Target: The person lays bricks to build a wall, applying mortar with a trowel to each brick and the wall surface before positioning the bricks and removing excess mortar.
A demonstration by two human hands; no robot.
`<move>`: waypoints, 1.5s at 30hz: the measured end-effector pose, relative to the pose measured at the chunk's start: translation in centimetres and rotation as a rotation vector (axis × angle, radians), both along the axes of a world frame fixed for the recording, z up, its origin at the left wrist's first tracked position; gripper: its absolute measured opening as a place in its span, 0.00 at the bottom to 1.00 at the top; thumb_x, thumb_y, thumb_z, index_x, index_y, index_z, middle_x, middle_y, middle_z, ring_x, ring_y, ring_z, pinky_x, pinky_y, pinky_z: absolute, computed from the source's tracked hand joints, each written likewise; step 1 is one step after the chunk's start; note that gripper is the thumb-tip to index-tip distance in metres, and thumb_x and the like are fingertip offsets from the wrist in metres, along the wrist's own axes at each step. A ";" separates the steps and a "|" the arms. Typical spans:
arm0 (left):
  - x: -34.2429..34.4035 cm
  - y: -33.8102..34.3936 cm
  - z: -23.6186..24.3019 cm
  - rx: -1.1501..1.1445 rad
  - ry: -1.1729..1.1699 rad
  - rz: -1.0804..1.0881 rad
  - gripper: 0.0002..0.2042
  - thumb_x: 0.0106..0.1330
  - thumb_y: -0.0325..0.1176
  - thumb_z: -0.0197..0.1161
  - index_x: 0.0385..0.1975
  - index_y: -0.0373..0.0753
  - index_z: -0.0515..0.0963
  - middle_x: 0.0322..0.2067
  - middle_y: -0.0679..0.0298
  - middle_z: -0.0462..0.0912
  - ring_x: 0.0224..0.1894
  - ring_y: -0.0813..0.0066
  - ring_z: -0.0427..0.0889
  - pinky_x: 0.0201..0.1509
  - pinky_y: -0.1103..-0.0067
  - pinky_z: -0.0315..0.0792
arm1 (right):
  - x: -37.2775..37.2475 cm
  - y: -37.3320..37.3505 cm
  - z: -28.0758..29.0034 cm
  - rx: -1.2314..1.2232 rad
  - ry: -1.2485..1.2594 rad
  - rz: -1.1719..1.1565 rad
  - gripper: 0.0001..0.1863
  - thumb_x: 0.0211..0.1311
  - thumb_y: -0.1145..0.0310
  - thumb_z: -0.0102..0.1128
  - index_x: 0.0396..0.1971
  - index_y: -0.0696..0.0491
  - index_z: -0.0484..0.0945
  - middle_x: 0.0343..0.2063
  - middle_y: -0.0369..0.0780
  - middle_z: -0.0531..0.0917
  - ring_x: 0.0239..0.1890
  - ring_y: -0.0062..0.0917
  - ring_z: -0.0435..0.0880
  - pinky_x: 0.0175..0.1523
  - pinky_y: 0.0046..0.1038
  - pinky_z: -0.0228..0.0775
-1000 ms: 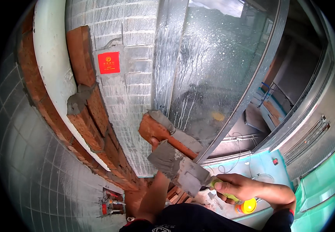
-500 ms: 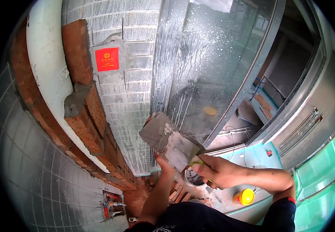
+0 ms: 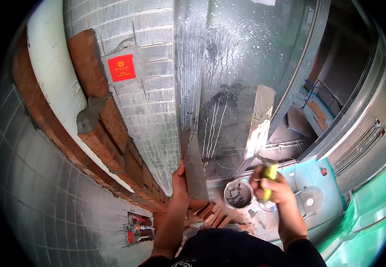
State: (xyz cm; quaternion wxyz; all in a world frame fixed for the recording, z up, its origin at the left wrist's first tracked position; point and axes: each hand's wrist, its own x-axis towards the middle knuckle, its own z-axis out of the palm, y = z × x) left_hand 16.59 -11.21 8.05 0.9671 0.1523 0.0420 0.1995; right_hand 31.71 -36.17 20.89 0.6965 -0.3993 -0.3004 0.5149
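My left hand (image 3: 180,183) grips a brick (image 3: 196,173) held upright, its visible face coated with grey mortar. To the right, my right hand (image 3: 274,187) is wrapped round the yellow-green handle of a trowel (image 3: 260,119). The trowel's blade points upward, apart from the brick, with grey mortar smeared over its upper part. Below and between the hands stands a round bucket (image 3: 226,199) with grey mortar (image 3: 239,194) inside. On the left rises a partly built brick column (image 3: 98,153), with fresh mortar (image 3: 90,116) on one step.
A white pipe (image 3: 52,66) runs beside the brickwork. Loose bricks (image 3: 213,216) lie on the floor near the bucket. A wet glass door (image 3: 233,58) stands ahead, with a red card (image 3: 122,67) on the wall. A round fan-like object (image 3: 309,201) and green sheeting (image 3: 362,227) are at right.
The trowel has left the brick's face and swung right, its blade now upward. The brick has turned more upright in my left hand. My right arm now covers where a yellow tub showed.
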 end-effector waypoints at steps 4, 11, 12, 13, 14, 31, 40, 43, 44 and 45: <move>0.0 -1.0 -1.6 -0.177 -0.125 -0.567 0.31 0.65 0.53 0.57 0.56 0.30 0.69 0.38 0.58 0.76 0.38 0.67 0.77 0.48 0.70 0.72 | 1.8 7.4 -7.9 0.107 0.246 -0.024 0.35 0.66 0.63 0.63 0.70 0.49 0.58 0.61 0.47 0.70 0.31 0.16 0.69 0.40 0.21 0.67; 0.5 -3.0 0.7 -0.347 -0.156 -0.962 0.27 0.68 0.46 0.54 0.61 0.32 0.66 0.41 0.58 0.74 0.43 0.65 0.74 0.54 0.68 0.69 | 2.2 9.9 -15.3 0.093 0.508 0.239 0.19 0.63 0.56 0.66 0.49 0.46 0.73 0.21 0.29 0.71 0.26 0.18 0.71 0.35 0.30 0.71; -0.9 -3.4 1.9 -0.333 -0.114 -0.895 0.27 0.69 0.45 0.54 0.61 0.32 0.66 0.42 0.58 0.74 0.41 0.64 0.75 0.54 0.68 0.70 | 1.4 10.5 -15.9 0.097 0.530 0.273 0.19 0.63 0.56 0.66 0.49 0.46 0.73 0.21 0.29 0.71 0.26 0.18 0.71 0.35 0.30 0.71; -1.6 -3.9 3.4 -0.316 -0.104 -0.863 0.27 0.69 0.45 0.54 0.61 0.32 0.66 0.42 0.58 0.74 0.41 0.64 0.75 0.54 0.68 0.70 | 1.1 11.1 -16.2 0.091 0.532 0.266 0.15 0.64 0.55 0.65 0.43 0.45 0.73 0.21 0.29 0.71 0.25 0.18 0.71 0.33 0.30 0.70; -2.3 -4.8 4.8 -0.136 0.000 -0.687 0.31 0.70 0.47 0.53 0.65 0.31 0.60 0.47 0.55 0.73 0.41 0.63 0.75 0.56 0.67 0.69 | 0.5 11.6 -16.5 0.081 0.536 0.263 0.12 0.64 0.55 0.64 0.37 0.44 0.73 0.21 0.29 0.71 0.24 0.19 0.72 0.32 0.29 0.70; -12.3 -12.6 9.2 1.027 0.595 1.189 0.33 0.58 0.41 0.71 0.56 0.27 0.64 0.31 0.49 0.82 0.23 0.65 0.82 0.26 0.72 0.78 | -9.3 15.0 -10.0 0.085 0.716 0.160 0.18 0.66 0.52 0.60 0.47 0.47 0.75 0.33 0.30 0.79 0.33 0.21 0.76 0.42 0.28 0.71; -15.7 -6.1 21.9 1.038 0.584 1.540 0.29 0.53 0.43 0.71 0.48 0.28 0.72 0.22 0.62 0.77 0.09 0.80 0.70 0.09 0.83 0.63 | -16.1 18.8 -5.4 0.355 0.541 0.247 0.21 0.65 0.68 0.64 0.56 0.48 0.71 0.42 0.30 0.78 0.38 0.17 0.74 0.41 0.25 0.70; -16.3 -4.3 27.6 1.087 0.672 1.536 0.28 0.55 0.41 0.72 0.50 0.29 0.71 0.23 0.62 0.78 0.09 0.81 0.69 0.09 0.84 0.62 | -15.2 18.4 -6.3 0.319 0.460 0.184 0.25 0.65 0.70 0.63 0.61 0.54 0.68 0.52 0.38 0.78 0.37 0.19 0.76 0.41 0.25 0.71; -16.5 -3.3 29.0 1.119 0.691 1.546 0.26 0.57 0.40 0.71 0.50 0.30 0.71 0.23 0.64 0.78 0.09 0.82 0.69 0.10 0.86 0.61 | -14.6 18.1 -7.6 0.311 0.382 0.177 0.26 0.65 0.71 0.63 0.62 0.56 0.67 0.55 0.41 0.77 0.36 0.19 0.76 0.41 0.25 0.71; -17.4 -2.2 30.6 1.187 0.724 1.516 0.23 0.58 0.40 0.71 0.47 0.32 0.72 0.22 0.65 0.78 0.09 0.83 0.68 0.10 0.86 0.60 | -14.1 17.4 -8.3 0.276 0.333 0.164 0.25 0.65 0.73 0.63 0.61 0.57 0.68 0.57 0.44 0.76 0.34 0.20 0.77 0.40 0.25 0.72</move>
